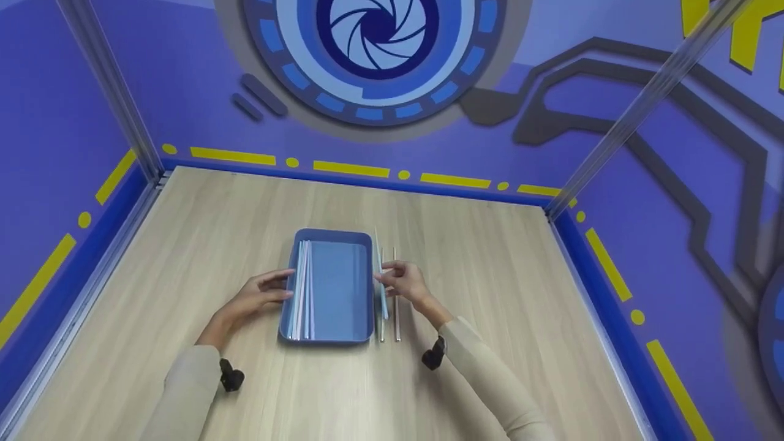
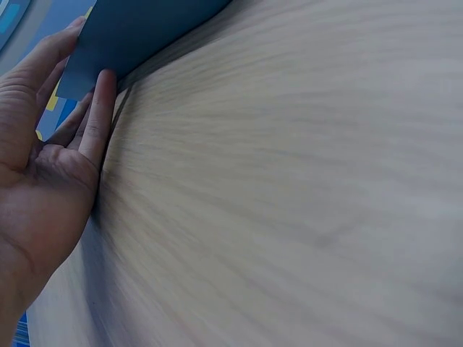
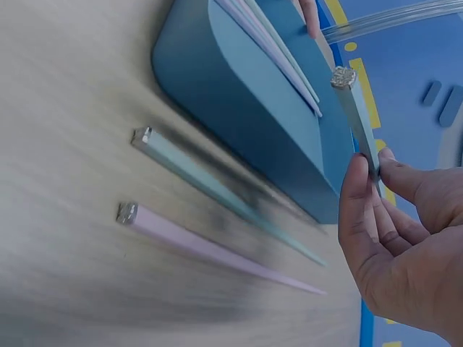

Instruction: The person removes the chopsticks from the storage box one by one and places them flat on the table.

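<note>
On the table [image 1: 490, 275] sits the tray [image 1: 340, 288]. The left hand's [image 1: 254, 295] extended fingers touch its left side; the right hand [image 1: 407, 283] pinches a green stick [image 3: 358, 119] by its right, near two loose sticks [image 3: 210, 181]; others [image 1: 306, 288] lie inside.

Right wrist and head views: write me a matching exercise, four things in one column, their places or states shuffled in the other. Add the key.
Column one
1. Left hand
2. Right hand
3. Tray
4. Pink stick outside the tray

Column two
A. Blue, with several sticks lying inside
B. Lying on the table, beside a green stick
C. Pinching a pale stick between thumb and finger
D. At the tray's left side, fingers touching it

Right pairs: 1-D, 2-C, 3-A, 4-B
</note>
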Demonstrator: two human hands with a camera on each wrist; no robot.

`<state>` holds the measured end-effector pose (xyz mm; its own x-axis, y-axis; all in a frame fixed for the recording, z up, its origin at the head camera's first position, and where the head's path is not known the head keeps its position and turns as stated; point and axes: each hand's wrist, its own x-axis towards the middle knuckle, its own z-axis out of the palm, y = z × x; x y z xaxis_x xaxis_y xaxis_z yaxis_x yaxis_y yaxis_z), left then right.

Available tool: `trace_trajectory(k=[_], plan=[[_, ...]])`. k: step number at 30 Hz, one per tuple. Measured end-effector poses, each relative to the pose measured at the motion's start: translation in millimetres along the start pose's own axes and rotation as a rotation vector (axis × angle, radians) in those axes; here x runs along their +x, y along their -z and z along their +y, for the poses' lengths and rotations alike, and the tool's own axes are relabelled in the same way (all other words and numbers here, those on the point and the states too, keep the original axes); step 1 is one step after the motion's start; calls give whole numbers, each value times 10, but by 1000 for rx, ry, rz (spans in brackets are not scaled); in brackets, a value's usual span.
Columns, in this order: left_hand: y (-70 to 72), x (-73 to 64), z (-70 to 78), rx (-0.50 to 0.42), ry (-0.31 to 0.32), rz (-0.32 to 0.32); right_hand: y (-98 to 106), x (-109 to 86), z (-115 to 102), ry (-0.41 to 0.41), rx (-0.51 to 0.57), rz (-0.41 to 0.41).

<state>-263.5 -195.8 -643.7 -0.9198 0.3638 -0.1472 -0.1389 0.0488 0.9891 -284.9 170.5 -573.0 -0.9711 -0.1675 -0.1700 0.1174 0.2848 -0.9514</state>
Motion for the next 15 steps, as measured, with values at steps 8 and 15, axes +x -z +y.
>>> trace_trajectory(k=[8, 15], plan=[[-10, 25, -13, -9, -8, -3, 184, -42, 83, -17, -31, 77], [1, 19, -13, -18, -7, -6, 326, -115, 204, 10, -150, 122]])
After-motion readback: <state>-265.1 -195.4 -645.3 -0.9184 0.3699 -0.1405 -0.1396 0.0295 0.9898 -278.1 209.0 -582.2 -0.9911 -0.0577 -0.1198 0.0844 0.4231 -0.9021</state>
